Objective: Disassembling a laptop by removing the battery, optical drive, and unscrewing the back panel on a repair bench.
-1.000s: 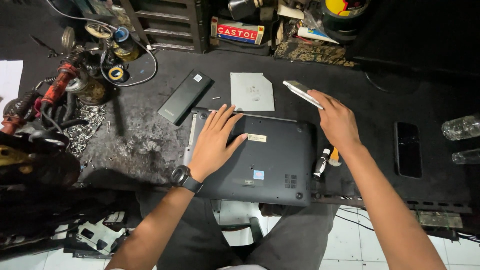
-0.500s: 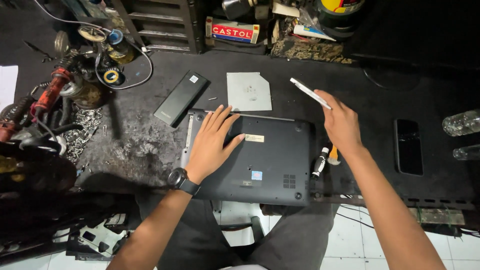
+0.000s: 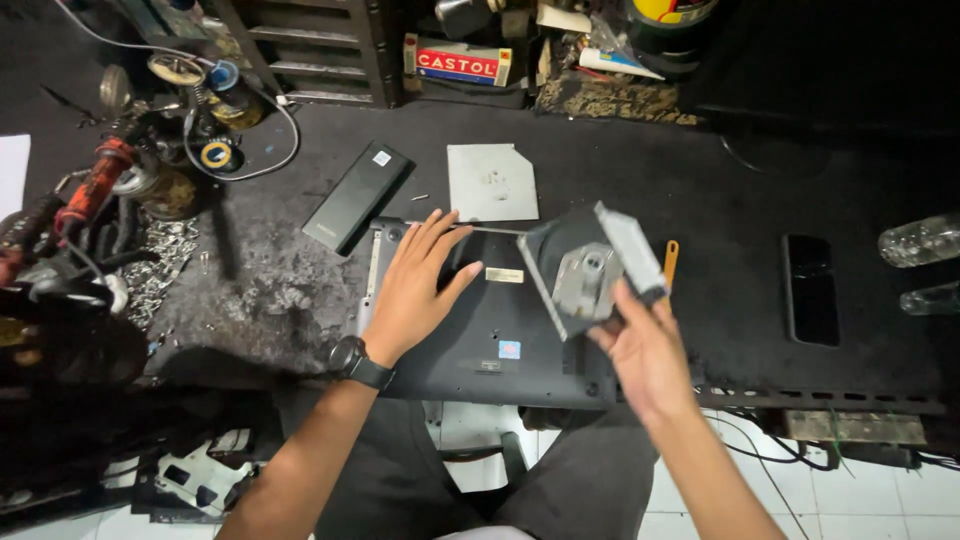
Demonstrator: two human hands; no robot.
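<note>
Fingers of our left hand (image 3: 415, 290) lie spread and flat on the upturned laptop (image 3: 480, 330), gripping nothing, just pressing the dark base near its left edge. Further right, our right hand (image 3: 645, 350) pinches the disc drive (image 3: 590, 270) by its near right edge, thumb and fingers closed on it. We hold it tilted above the laptop's right half, its long axis running from near left to far right, and the right hand is plainly the nearer one. Half a second ago the drive was level out beyond the laptop's far right corner; now we have it lifted and turned face-up.
</note>
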